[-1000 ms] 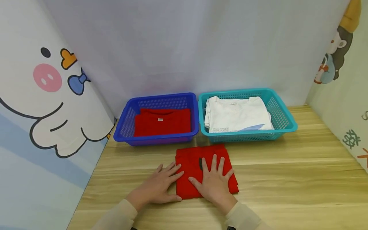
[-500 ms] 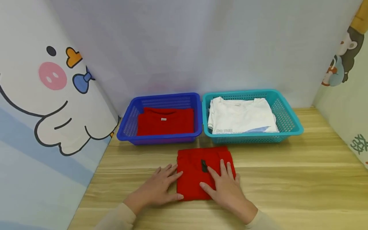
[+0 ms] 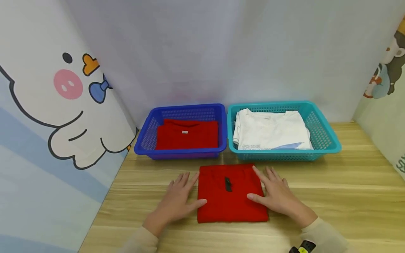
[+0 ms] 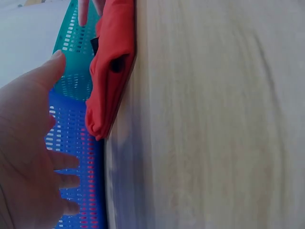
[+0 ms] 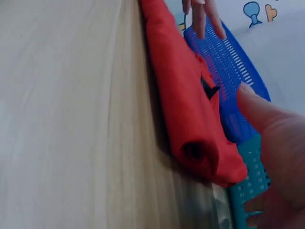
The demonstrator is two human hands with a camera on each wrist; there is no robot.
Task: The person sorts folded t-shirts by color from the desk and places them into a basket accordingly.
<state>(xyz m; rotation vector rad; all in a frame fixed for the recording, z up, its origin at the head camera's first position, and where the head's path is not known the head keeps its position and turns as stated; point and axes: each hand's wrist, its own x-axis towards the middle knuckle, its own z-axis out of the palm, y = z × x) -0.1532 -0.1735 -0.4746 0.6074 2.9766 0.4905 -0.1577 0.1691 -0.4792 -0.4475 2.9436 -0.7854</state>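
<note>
A folded red shirt lies flat on the table in the head view, a small dark label near its neckline. My left hand, fingers spread, is at its left side, thumb tip overlapping the cloth. On the opposite side my right hand has straight fingers, with index and thumb tips over the right edge. Both wrist views show the rolled layers of the red shirt from the side, apart from the left palm and the right thumb. Nothing is gripped by either hand.
Behind the shirt stands a blue basket with a folded red shirt inside. Right beside it, a teal basket contains folded white shirts. A pale curtain rises behind both, with printed panels at the sides.
My right hand has slid off the middle of the red shirt to its right edge, and the label now shows fully. The left hand has shifted slightly along the left edge.
</note>
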